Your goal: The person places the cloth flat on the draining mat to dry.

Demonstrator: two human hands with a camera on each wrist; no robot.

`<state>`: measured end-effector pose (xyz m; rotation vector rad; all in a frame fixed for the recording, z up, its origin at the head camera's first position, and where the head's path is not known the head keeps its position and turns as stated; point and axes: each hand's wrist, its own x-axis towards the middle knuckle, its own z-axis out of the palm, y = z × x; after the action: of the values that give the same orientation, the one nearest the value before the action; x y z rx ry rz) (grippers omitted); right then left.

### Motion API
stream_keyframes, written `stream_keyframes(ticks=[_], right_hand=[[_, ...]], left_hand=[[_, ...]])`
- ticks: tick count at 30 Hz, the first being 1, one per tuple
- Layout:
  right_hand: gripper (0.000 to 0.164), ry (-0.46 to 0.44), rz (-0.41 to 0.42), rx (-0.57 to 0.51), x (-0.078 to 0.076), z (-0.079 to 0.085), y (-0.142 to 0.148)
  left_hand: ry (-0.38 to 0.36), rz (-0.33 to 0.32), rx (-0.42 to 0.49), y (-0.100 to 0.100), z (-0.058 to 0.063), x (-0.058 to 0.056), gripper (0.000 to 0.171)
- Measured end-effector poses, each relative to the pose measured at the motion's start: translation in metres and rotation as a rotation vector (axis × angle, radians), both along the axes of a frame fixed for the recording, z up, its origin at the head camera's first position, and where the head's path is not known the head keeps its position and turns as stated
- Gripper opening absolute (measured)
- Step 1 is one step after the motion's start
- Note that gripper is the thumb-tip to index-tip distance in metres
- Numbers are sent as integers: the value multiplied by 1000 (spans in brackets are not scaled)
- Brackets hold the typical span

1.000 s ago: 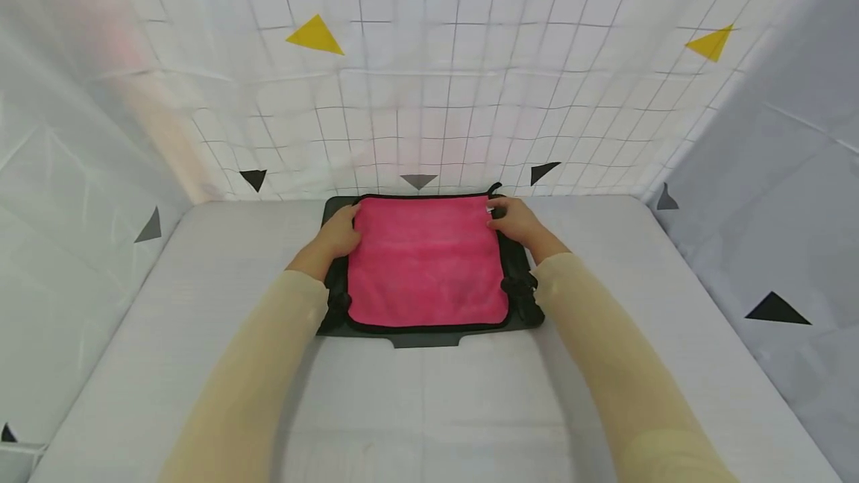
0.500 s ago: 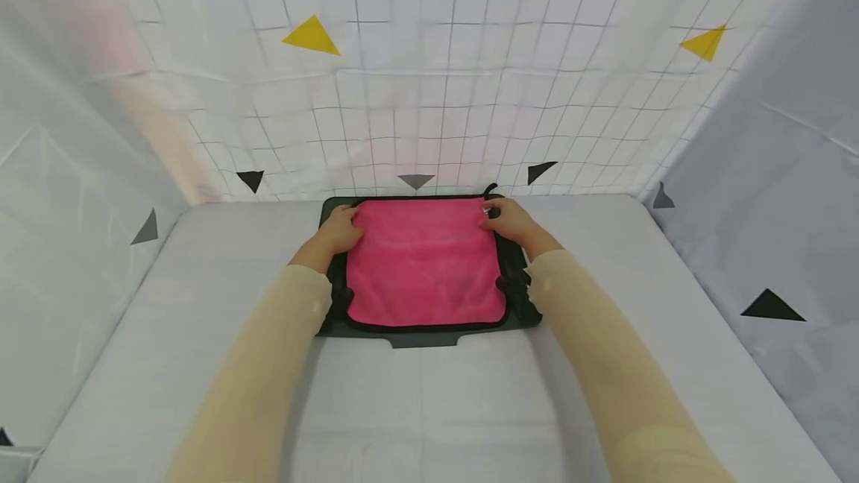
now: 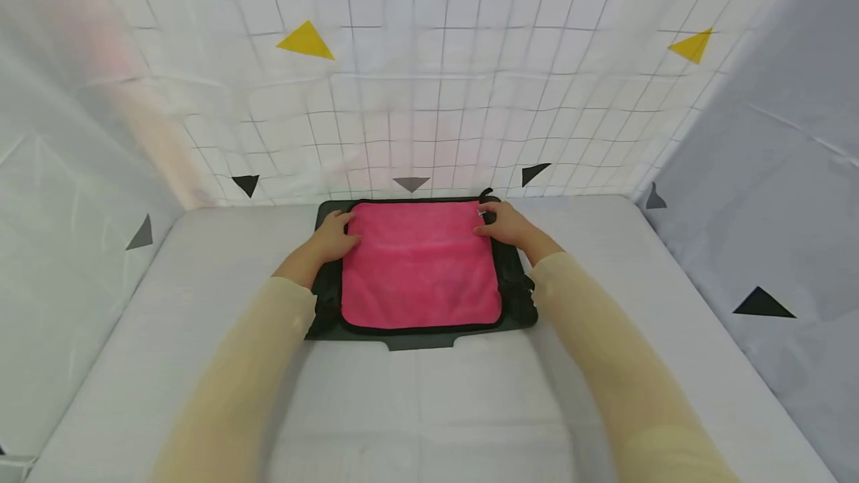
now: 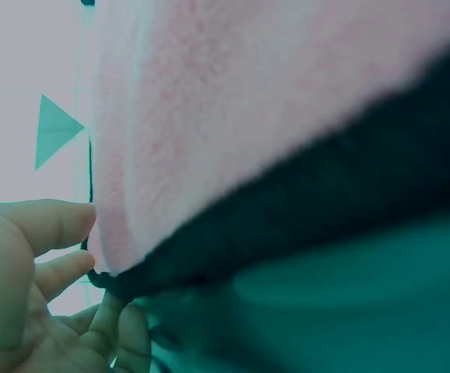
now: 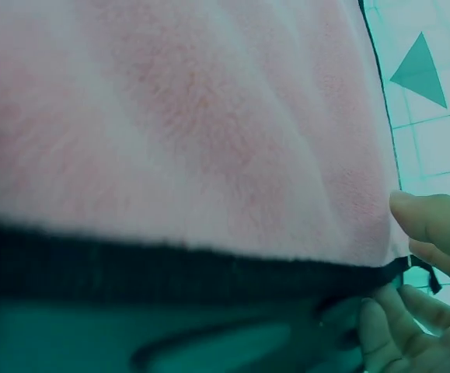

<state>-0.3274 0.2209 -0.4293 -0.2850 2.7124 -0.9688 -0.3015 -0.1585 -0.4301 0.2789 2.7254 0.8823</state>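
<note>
A pink fleecy cloth [image 3: 420,267] with a black border is spread flat over a dark flat board [image 3: 421,343]. My left hand [image 3: 330,237] pinches the cloth's far left corner; its thumb lies at the edge in the left wrist view, with other fingers [image 4: 104,322] below the border. At the far right corner, beside a small black loop [image 3: 486,192], my right hand [image 3: 506,223] pinches the cloth. The right thumb rests against the pink edge in the right wrist view. What lies beneath the cloth is hidden.
The board sits on a white table [image 3: 416,408], near a white gridded back sheet [image 3: 403,118] with black and yellow triangles. A grey sheet [image 3: 772,207] hangs on the right, a pale one [image 3: 74,304] on the left. Black bunched material [image 3: 518,297] lies at the board's right side.
The head view has shifted slightly. My left hand has moved a little to the left and its wrist uncovers less of the board's left side; the right hand stays at its corner.
</note>
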Motion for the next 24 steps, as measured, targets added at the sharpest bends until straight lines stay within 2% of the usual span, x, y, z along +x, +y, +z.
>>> stream_keyframes(ticks=[7, 12, 17, 24], right_hand=[[51, -6, -6, 33, 17, 4, 7], [45, -83, 6, -7, 29, 6, 9], [38, -94, 54, -49, 39, 9, 11], [43, -146, 113, -90, 56, 6, 19]], left_hand=[[27, -62, 34, -5, 9, 22, 55], [-18, -49, 113, -14, 11, 42, 48], [-49, -47, 191, -17, 11, 58, 43], [-49, -75, 175, -21, 6, 81, 34]])
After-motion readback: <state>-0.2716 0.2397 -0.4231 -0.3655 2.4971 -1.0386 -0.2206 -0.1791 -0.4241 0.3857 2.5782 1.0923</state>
